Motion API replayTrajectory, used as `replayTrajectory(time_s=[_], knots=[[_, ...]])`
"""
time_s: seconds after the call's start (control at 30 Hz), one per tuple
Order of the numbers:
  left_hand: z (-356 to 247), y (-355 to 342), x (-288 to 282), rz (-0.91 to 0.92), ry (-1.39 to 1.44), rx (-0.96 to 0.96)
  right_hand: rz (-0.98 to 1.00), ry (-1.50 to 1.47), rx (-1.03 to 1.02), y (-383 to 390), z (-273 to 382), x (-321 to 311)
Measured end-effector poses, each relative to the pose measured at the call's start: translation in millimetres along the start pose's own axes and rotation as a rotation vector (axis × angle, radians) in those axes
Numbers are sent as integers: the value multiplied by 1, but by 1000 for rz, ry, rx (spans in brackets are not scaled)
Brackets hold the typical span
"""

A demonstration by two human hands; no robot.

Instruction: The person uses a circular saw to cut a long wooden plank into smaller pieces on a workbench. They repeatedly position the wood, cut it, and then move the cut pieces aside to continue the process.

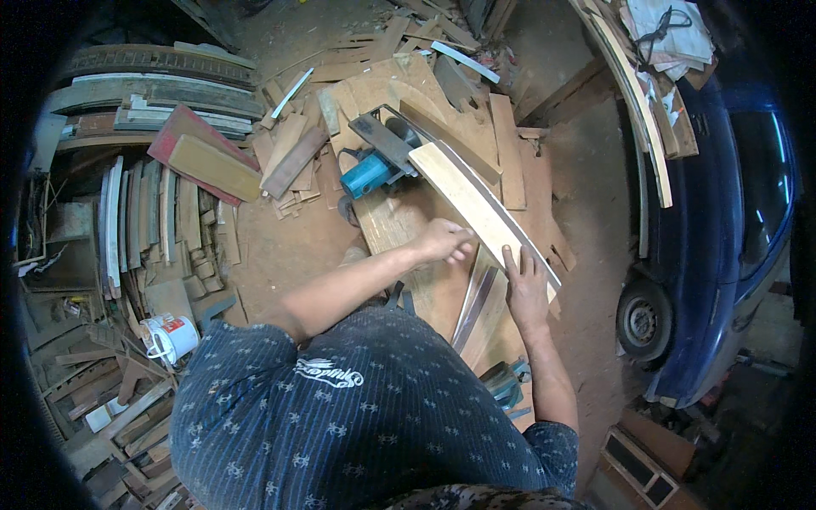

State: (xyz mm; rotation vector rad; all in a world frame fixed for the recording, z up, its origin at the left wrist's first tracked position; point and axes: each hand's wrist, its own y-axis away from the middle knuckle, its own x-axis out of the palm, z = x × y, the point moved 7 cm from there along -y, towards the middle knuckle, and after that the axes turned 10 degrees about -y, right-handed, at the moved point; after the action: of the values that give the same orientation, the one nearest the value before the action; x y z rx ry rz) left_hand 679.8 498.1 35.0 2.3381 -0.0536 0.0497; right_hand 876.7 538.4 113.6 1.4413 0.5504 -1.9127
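Observation:
A long pale wooden board (463, 191) lies slantwise across the workbench, its far end beside a teal power tool (371, 174) with a dark metal base. My right hand (527, 285) rests on the board's near end, fingers stretched out and apart on its upper face. Close to the board's left edge is my left hand (444, 240), its fingers curled together. Whatever they may hold is too small to make out. Along the board's right side runs a dark, narrow strip (501, 208).
A second teal power tool (503, 384) sits at the bench's near end. Wood offcuts (293, 157) lie left of the bench (387, 221), with stacked planks (161, 93) beyond. A white bucket (174, 337) stands at left. A blue vehicle (710, 212) is parked at right.

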Motion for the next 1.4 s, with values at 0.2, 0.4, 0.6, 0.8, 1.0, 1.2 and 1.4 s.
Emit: replayTrajectory(time_s=[0.2,0.4,0.6,0.8,1.0,1.2,1.4], knots=[[-46,42,-109,-1000,-711,598,-15,87,-92,-19,-4,-21],[-27,11,-115,-837,-1291,599,-38,119,-172,-36,4,-24],[-22,0,-108,-839,-1314,507,-11,163,-206,-45,-1,-16],[-19,-6,-116,-874,-1368,395,-3,166,-300,-56,2,-14],[-16,-11,-128,-885,-1376,366,5,190,-362,-67,5,-17],[-18,-13,-137,-907,-1296,373,31,221,-387,-76,11,-15],[5,-6,-152,-1111,-808,403,37,260,-406,-85,14,-13]])
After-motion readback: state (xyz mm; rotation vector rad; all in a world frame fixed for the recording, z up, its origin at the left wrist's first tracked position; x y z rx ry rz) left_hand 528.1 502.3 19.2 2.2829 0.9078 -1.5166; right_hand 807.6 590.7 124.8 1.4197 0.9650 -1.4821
